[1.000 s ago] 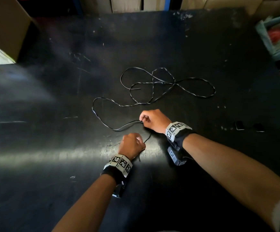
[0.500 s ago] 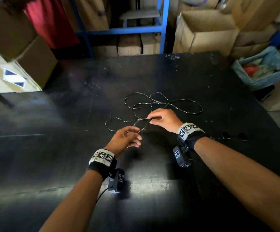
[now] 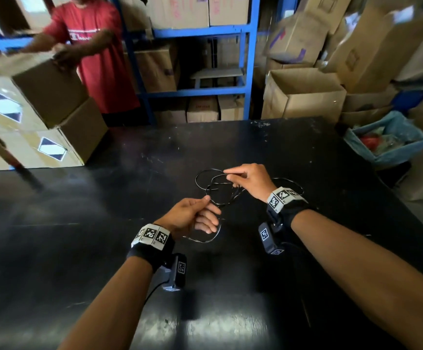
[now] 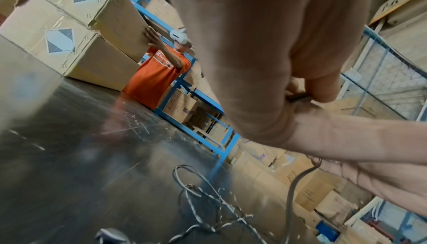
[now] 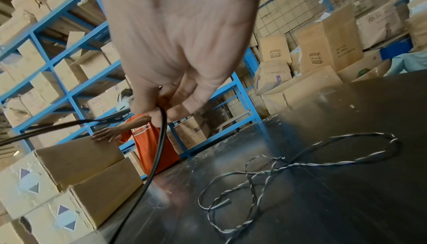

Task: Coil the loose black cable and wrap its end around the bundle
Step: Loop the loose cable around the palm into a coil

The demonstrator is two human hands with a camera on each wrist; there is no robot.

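Note:
A thin black cable (image 3: 215, 190) lies in loose tangled loops on the black table (image 3: 104, 223), partly lifted between my hands. My left hand (image 3: 195, 215) pinches one part of the cable between thumb and fingers, and a loop hangs under its palm. My right hand (image 3: 249, 180), farther back and to the right, pinches another part with the index finger stretched out. In the right wrist view the cable (image 5: 159, 138) runs down from my right hand (image 5: 161, 105), and more loops (image 5: 277, 173) lie on the table. In the left wrist view my left hand (image 4: 300, 94) pinches the cable (image 4: 291, 193).
Stacked cardboard boxes (image 3: 41, 127) stand at the table's far left corner, and a person in a red shirt (image 3: 99, 59) has hands on them. Blue shelving (image 3: 200, 92) with boxes stands behind the table. A blue-lined bin (image 3: 387, 140) sits at the right.
Both hands have risen from the table with the cable. My right hand has moved away to the back right, drawing a loop out from the left hand. The head view has tilted up.

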